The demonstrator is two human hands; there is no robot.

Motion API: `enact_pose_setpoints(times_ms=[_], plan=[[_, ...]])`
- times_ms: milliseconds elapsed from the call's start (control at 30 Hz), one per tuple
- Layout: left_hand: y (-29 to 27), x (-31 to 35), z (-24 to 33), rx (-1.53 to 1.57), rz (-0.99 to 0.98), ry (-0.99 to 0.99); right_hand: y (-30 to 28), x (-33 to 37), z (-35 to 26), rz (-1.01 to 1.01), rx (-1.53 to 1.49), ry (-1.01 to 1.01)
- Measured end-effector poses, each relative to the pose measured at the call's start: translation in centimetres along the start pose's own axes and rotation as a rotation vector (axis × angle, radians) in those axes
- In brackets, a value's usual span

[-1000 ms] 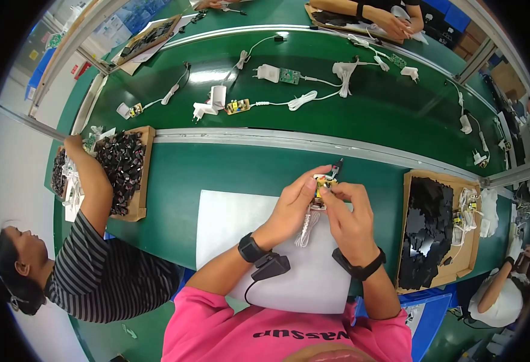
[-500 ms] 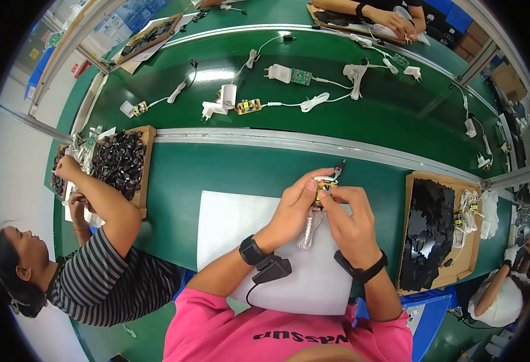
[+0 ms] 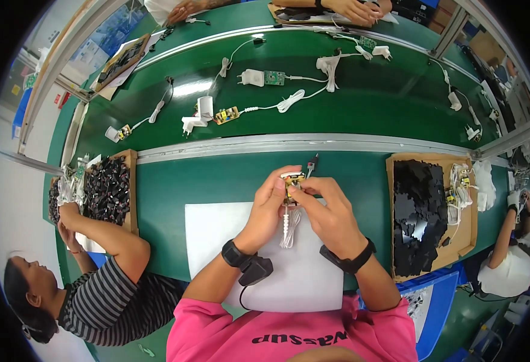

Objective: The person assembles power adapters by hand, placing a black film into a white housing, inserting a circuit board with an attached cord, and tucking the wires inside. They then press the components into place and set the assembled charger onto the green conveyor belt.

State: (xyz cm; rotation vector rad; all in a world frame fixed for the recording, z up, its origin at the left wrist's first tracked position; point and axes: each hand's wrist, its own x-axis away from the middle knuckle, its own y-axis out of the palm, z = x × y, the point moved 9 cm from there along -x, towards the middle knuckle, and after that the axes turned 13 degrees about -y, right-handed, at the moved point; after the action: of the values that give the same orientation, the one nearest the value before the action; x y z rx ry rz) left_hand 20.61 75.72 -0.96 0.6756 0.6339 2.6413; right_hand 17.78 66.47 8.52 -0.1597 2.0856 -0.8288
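In front of me, above the far edge of a white foam sheet [image 3: 216, 226], I hold a small charger circuit board [image 3: 289, 192] with yellow and dark parts. My left hand [image 3: 267, 204] grips its left side, thumb on the face. My right hand [image 3: 330, 212] is closed at the board's right side, its thumb and fingertips pressed on the parts. A white cable [image 3: 286, 228], coiled into a bundle, hangs from the board's near end. Just beyond my right fingertips a black connector [image 3: 312, 166] sticks out on a short lead. The fingers hide part of the board.
On the right stands a cardboard tray [image 3: 469, 232] with black sheet pieces [image 3: 418, 211] and white-cabled boards [image 3: 458, 187]. A box of black parts [image 3: 106, 190] is at the left, beside a co-worker in stripes [image 3: 120, 283]. Past a metal rail [image 3: 247, 145] lie chargers with cables [image 3: 253, 77].
The whole view has shifted, so most things sit further left. My hands still hold the board, with its cable hanging lower. The left co-worker's hands have moved, and another person's hand shows at top left.
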Motion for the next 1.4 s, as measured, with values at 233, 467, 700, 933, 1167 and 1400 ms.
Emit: enact_pose_setpoints(times_ms=[233, 467, 700, 933, 1167, 1400], plan=[[2.4, -1.2, -2.0, -0.021, -0.035, 0.046, -1.8, 2.0, 1.7, 0.01, 0.026, 0.002], [1.9, -1.5, -1.8, -0.054, -0.016, 0.026, -2.3, 2.7, 2.6, 0.071, -0.109, 0.066], [3.5, -0.3, -1.9, -0.33, -0.099, 0.242, -2.2, 5.2, 6.0, 0.181, -0.52, 0.4], [3.8, -0.3, -1.4, -0.206, -0.122, 0.137, -0.3, 6.1, 7.6, 0.233, -0.974, 0.667], [3.8, -0.9, -2.2, -0.107, -0.201, 0.063, -0.6, 5.8, 7.7, 0.196, -0.973, 0.618], [3.3, 0.2, -0.9, -0.361, -0.044, 0.234, -0.8, 5.4, 6.5, 0.143, -0.748, 0.545]])
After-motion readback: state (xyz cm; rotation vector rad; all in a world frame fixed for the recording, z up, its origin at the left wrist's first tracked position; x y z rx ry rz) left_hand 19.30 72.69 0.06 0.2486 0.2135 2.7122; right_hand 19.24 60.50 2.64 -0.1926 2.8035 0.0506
